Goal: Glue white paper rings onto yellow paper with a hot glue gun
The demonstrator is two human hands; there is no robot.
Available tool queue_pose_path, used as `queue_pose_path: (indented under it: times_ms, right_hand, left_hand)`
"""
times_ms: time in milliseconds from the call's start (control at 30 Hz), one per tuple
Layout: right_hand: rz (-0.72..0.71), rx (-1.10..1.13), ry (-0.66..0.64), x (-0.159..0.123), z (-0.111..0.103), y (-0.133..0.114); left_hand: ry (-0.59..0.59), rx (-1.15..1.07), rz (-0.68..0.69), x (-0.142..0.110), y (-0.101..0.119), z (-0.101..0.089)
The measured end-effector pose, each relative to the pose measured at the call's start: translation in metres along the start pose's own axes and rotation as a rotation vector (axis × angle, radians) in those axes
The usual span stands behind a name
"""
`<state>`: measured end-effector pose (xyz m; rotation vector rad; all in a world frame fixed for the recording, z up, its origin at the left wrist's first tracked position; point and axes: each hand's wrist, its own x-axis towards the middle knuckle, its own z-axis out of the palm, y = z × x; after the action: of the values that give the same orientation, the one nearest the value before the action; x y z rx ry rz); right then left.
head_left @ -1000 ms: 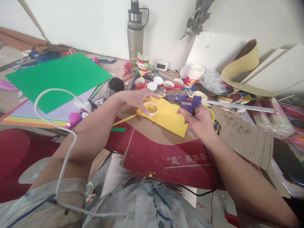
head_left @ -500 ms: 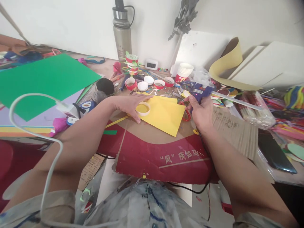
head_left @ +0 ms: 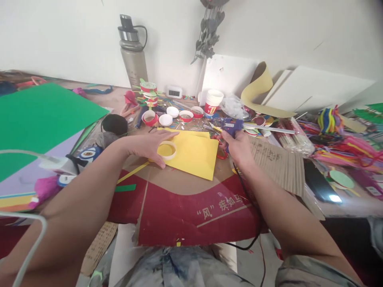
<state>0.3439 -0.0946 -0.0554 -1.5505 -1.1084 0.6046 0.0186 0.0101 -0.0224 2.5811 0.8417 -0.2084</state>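
My left hand (head_left: 146,144) lies flat on the desk with fingers stretched, its fingertips against a white paper ring (head_left: 166,150). The ring sits on the left end of a yellow paper sheet (head_left: 194,153). My right hand (head_left: 237,146) is closed round the grip of a blue glue gun (head_left: 229,124), held low over the desk just right of the yellow sheet, nozzle pointing left. A clear glue stick (head_left: 269,128) sticks out of its back. The gun's black cord (head_left: 255,235) runs down along my right forearm.
Red printed cardboard (head_left: 191,209) lies under the sheet. Brown corrugated card (head_left: 278,163) is to the right, with a phone (head_left: 318,183) and pipe cleaners (head_left: 344,147) beyond. Cut cup rims (head_left: 167,115), stacked paper cups (head_left: 213,103) and a bottle (head_left: 133,59) stand behind. Green paper (head_left: 38,115) lies left.
My right hand has carried the glue gun away from over the yellow sheet to its right side and lowered it. The left hand stays on the ring. The camera has turned right.
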Motion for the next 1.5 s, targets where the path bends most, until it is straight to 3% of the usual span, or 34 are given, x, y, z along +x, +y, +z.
queue_pose_path:
  times_ms: [200, 400, 533, 833, 1067, 1500]
  right_hand:
    - [-0.046, -0.156, 0.108, -0.005, -0.003, -0.001]
    - [-0.075, -0.249, 0.090, -0.004, -0.009, -0.004]
    - [-0.143, -0.184, 0.058, -0.006, -0.007, -0.009]
    - [-0.256, -0.029, -0.032, -0.013, 0.012, -0.006]
    - [-0.243, 0.020, -0.078, -0.007, 0.019, 0.001]
    - [-0.266, 0.003, -0.157, -0.022, 0.017, -0.010]
  left_hand:
    - [0.043, 0.014, -0.014, 0.004, 0.009, 0.007]
    - [0.054, -0.006, 0.001, 0.006, 0.009, 0.010]
    - [0.092, -0.014, 0.008, 0.007, 0.006, 0.011]
    - [0.388, -0.164, -0.037, 0.011, 0.007, 0.015]
    - [0.370, -0.131, -0.129, 0.014, 0.012, 0.023]
    - [0.491, -0.212, -0.083, 0.013, 0.023, 0.031]
